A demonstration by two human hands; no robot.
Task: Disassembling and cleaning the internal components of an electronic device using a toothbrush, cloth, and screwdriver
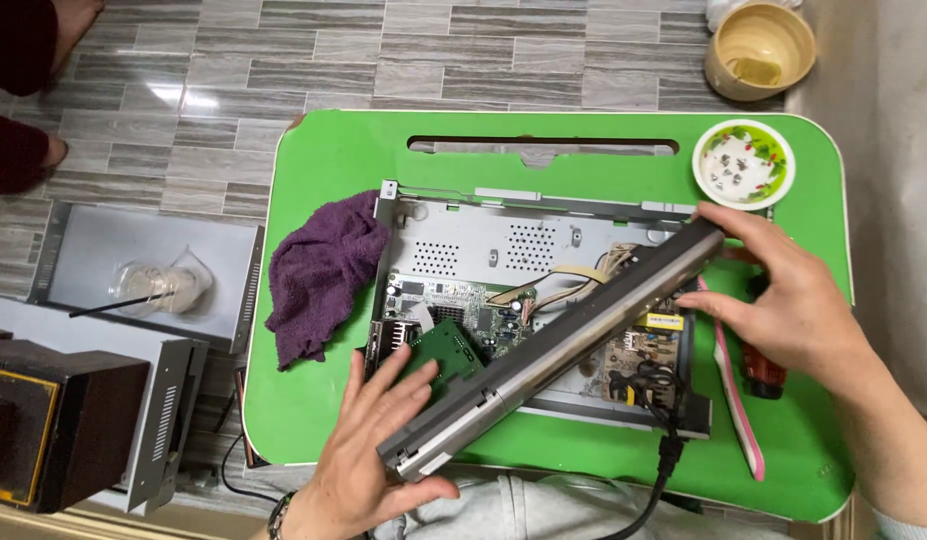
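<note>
both hands hold a long grey front panel slantwise over an opened player chassis.

left hand (368, 455) grip pinches the front panel (553, 350) at its near end, right hand (793, 295) grip closes on its far end; below lie the chassis (483, 225) and circuit board (453, 305), a purple cloth (318, 275) and a small screw dish (743, 163) on the green worktop (323, 160).

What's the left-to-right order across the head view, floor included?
Dark box → clear jar on grey metal cover → purple cloth → left hand → open metal chassis with circuit boards → right hand. The long grey front panel, held by both hands, spans the middle.
</note>
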